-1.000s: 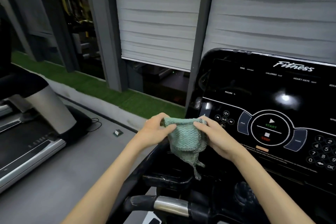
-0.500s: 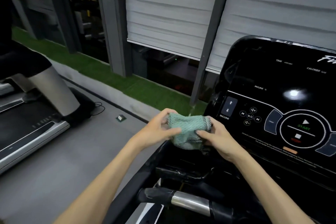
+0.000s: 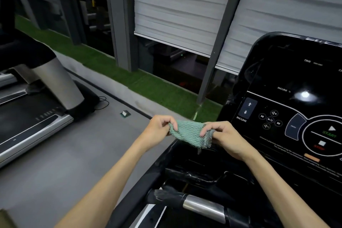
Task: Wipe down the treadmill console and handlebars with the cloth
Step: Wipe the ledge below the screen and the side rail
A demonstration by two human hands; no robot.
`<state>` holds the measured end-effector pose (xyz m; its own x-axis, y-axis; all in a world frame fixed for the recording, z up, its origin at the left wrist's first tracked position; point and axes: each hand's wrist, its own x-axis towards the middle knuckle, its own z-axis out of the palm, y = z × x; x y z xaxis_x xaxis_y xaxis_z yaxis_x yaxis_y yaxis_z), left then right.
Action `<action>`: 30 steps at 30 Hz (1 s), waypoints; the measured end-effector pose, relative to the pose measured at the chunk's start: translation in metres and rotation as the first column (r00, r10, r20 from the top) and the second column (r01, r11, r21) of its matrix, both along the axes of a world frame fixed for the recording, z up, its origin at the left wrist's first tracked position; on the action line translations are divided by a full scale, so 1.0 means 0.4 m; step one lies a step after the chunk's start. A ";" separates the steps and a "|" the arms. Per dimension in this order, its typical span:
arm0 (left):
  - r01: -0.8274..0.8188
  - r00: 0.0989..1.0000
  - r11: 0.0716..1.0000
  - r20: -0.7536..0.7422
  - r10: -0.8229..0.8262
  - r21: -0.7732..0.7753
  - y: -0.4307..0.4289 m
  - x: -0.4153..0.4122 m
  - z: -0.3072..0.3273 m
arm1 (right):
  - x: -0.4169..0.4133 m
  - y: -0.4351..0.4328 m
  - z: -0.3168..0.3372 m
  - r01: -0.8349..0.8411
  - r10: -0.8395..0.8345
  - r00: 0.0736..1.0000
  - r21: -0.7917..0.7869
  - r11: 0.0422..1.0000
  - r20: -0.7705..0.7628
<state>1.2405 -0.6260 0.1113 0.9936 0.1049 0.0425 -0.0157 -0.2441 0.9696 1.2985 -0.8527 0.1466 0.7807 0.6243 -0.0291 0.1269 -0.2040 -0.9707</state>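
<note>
One handlebar [image 3: 203,207] with a silver band lies nearest, low right. Beyond it I see the left hand [image 3: 159,131] and right hand [image 3: 228,139] each pinching an end of the green cloth [image 3: 187,132], stretched between them just left of the console [image 3: 296,79]. The console rises at far right, START marked in green. A second treadmill [image 3: 27,118] stands left.

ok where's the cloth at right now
In the head view the green cloth is near the centre, pinched between the left hand and the right hand, just left of the console and its incline buttons.
</note>
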 end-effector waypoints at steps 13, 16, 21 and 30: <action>-0.063 0.992 0.783 0.124 -0.018 0.618 0.018 -0.093 -0.270 | 0.005 0.052 -0.123 0.305 -0.215 0.939 -0.364 0.880 0.267; 0.025 0.999 0.710 0.004 -0.039 0.704 0.021 -0.160 -0.391 | 0.014 0.069 -0.156 0.368 -0.228 0.917 -0.477 0.799 0.327; 0.128 0.992 0.701 -0.093 -0.088 0.701 0.017 -0.217 -0.455 | 0.048 0.104 -0.190 0.481 -0.173 0.846 -0.582 0.656 0.505; 0.112 0.993 0.654 -0.058 -0.103 0.748 0.011 -0.216 -0.454 | 0.152 0.163 -0.272 0.324 0.288 0.793 -0.772 0.547 0.537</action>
<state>1.1541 -0.6217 -0.0704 0.9966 -0.0658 0.0492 -0.0811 -0.8845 0.4595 1.3591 -0.7877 0.0380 0.8359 0.5440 -0.0724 0.5360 -0.8376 -0.1050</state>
